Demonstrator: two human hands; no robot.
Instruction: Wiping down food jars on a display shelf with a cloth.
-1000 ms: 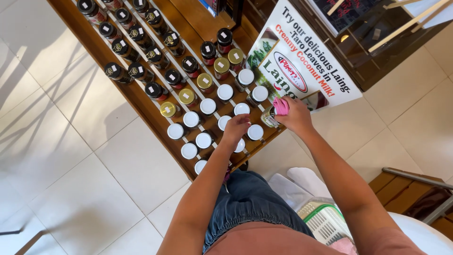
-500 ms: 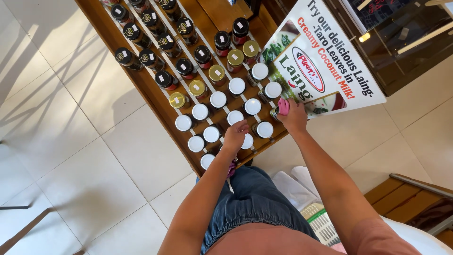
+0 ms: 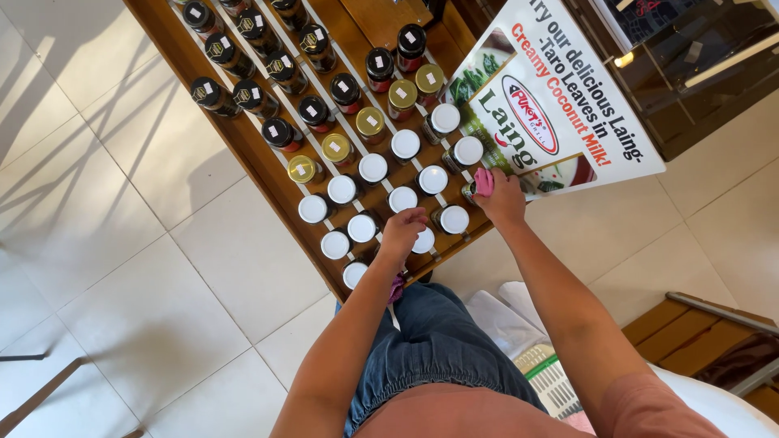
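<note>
I see my left hand (image 3: 403, 229) resting on a white-lidded glass jar (image 3: 423, 240) at the near end of the brown wooden display shelf (image 3: 268, 174), grip curled loosely over the lid. My right hand (image 3: 501, 199) pinches a small pink cloth (image 3: 484, 182) against a jar (image 3: 469, 192) at the shelf's right edge, beside the white printed sign (image 3: 560, 105).
</note>
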